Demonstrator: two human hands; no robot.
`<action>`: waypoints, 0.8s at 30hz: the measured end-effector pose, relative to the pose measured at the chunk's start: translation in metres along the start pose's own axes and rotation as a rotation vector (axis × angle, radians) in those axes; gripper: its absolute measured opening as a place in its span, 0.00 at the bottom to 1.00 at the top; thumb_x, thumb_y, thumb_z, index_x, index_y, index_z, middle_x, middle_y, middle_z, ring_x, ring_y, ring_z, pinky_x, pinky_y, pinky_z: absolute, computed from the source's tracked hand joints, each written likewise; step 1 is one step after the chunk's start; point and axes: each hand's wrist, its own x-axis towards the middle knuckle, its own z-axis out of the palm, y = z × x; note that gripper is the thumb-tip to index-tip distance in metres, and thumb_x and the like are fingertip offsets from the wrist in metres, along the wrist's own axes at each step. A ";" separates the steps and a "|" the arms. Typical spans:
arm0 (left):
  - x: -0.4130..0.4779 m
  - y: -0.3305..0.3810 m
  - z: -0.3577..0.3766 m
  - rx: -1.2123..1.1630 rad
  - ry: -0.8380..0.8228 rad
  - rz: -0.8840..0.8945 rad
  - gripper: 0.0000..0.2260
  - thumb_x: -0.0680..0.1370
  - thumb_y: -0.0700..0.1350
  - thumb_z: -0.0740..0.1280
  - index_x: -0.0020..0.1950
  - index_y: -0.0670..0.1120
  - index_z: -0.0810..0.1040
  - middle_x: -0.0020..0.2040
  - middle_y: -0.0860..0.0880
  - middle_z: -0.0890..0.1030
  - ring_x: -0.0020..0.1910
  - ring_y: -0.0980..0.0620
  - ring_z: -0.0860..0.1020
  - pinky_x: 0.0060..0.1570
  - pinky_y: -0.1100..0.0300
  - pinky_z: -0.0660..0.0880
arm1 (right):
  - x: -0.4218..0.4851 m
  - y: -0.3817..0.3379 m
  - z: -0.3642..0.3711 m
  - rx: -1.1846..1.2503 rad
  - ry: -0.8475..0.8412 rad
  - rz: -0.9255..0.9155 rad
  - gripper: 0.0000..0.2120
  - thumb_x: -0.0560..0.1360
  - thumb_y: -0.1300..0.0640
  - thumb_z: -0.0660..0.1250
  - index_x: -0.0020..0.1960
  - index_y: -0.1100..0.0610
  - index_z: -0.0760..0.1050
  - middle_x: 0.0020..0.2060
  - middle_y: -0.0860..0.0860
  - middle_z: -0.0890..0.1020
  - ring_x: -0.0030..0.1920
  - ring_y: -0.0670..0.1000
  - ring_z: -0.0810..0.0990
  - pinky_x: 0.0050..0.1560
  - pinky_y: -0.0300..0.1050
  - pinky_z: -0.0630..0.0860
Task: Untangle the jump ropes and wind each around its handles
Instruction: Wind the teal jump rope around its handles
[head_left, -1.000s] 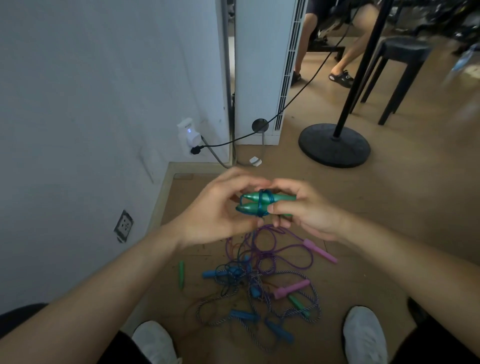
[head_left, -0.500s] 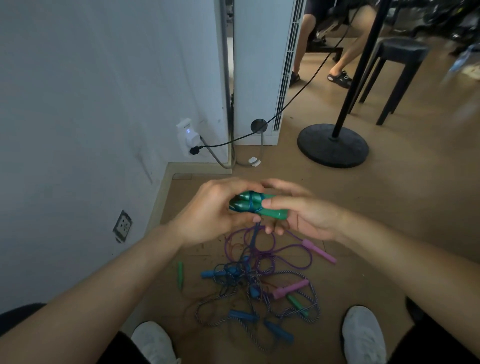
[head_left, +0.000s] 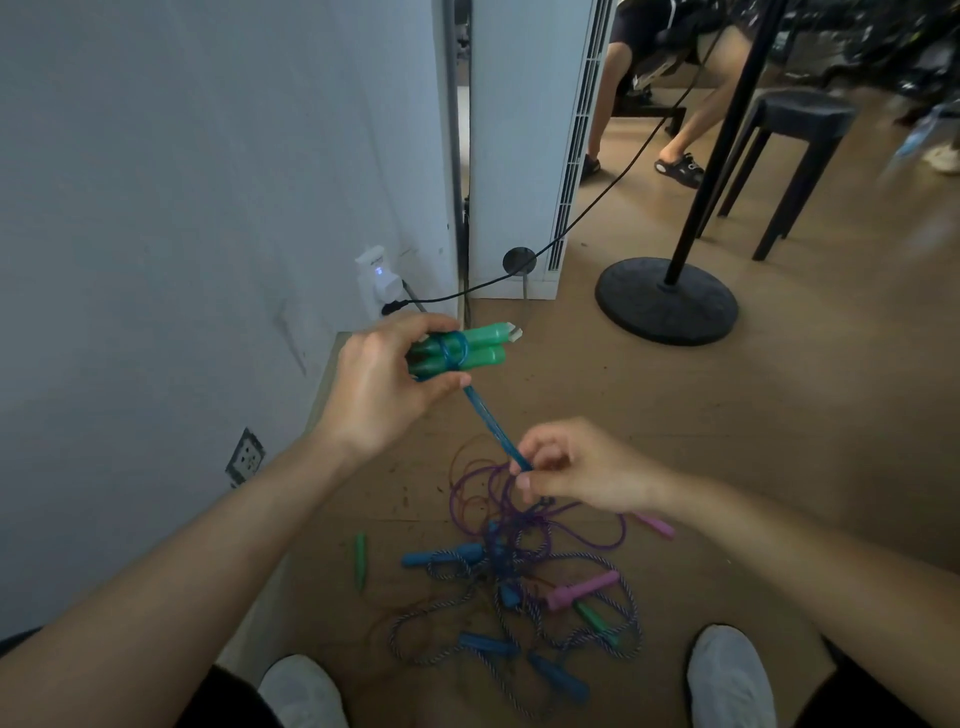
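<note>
My left hand (head_left: 376, 387) grips two green handles (head_left: 470, 351) held side by side, with blue cord looped around them near my fingers. A taut length of that blue rope (head_left: 491, 423) runs down and right to my right hand (head_left: 576, 467), which pinches it between thumb and fingers. Below on the floor lies a tangled pile of ropes (head_left: 519, 566): purple cord, striped cord, blue handles (head_left: 441, 557), pink handles (head_left: 582, 590) and one loose green handle (head_left: 360, 561).
A white wall with a plugged-in adapter (head_left: 378, 278) is at left. A black stand base (head_left: 666, 300), a black stool (head_left: 795, 156) and a seated person's legs (head_left: 670, 140) are beyond. My white shoes (head_left: 730, 675) flank the pile.
My hands have come apart: the left lifted the green handles up and left, while the right dropped down and pulled the blue rope taut.
</note>
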 end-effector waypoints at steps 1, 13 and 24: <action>0.002 -0.004 -0.002 0.026 0.003 -0.003 0.23 0.66 0.48 0.82 0.59 0.48 0.83 0.52 0.54 0.83 0.46 0.58 0.78 0.51 0.69 0.75 | -0.002 0.001 0.004 -0.027 -0.014 0.003 0.02 0.77 0.58 0.70 0.48 0.56 0.79 0.38 0.51 0.85 0.40 0.54 0.84 0.49 0.52 0.79; -0.016 -0.032 0.025 0.213 -0.484 0.061 0.20 0.64 0.47 0.82 0.54 0.47 0.83 0.44 0.52 0.77 0.44 0.47 0.78 0.44 0.55 0.74 | -0.014 -0.022 -0.022 -0.434 0.180 -0.228 0.04 0.77 0.55 0.70 0.43 0.50 0.81 0.28 0.42 0.77 0.31 0.41 0.76 0.33 0.33 0.66; -0.055 0.020 0.037 -0.261 -0.718 0.015 0.23 0.66 0.42 0.82 0.57 0.50 0.79 0.50 0.57 0.82 0.49 0.56 0.81 0.46 0.60 0.79 | -0.011 -0.018 -0.075 -0.247 0.185 -0.204 0.03 0.73 0.60 0.75 0.47 0.56 0.84 0.39 0.50 0.86 0.42 0.54 0.83 0.47 0.52 0.79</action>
